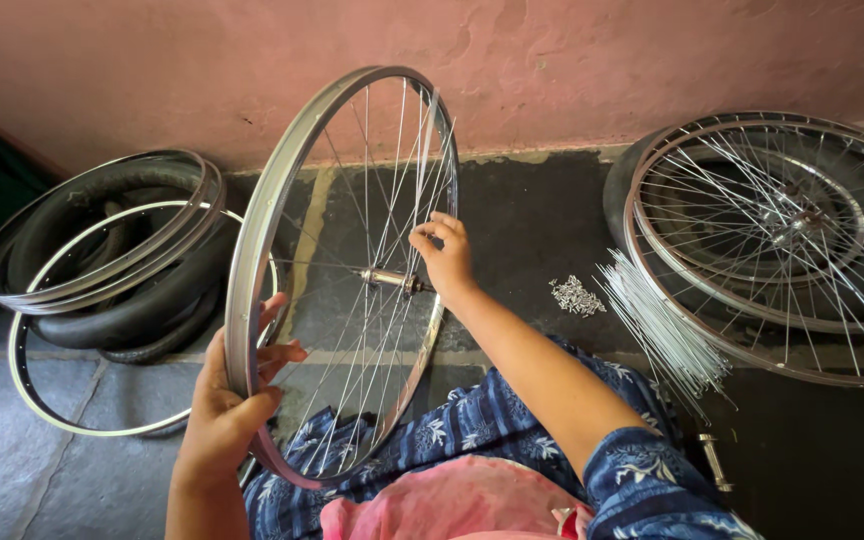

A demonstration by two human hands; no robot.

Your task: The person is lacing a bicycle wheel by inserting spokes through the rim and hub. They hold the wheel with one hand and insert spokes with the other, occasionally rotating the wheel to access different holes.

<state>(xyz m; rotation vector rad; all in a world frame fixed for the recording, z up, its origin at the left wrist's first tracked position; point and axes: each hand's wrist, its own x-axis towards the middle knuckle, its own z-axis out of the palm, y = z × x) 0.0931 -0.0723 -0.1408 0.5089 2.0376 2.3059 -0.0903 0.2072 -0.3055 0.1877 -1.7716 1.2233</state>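
Note:
A silver bicycle wheel rim with thin spokes stands upright in front of me, resting on my lap. My left hand grips the rim at its lower left edge. My right hand reaches in from the right, its fingers pinched on spokes just above the metal hub at the wheel's centre.
Bare rims and black tyres are piled on the floor at left. Spoked wheels are stacked at right, with a bundle of loose spokes and a small heap of spoke nipples beside them. A pink wall runs behind.

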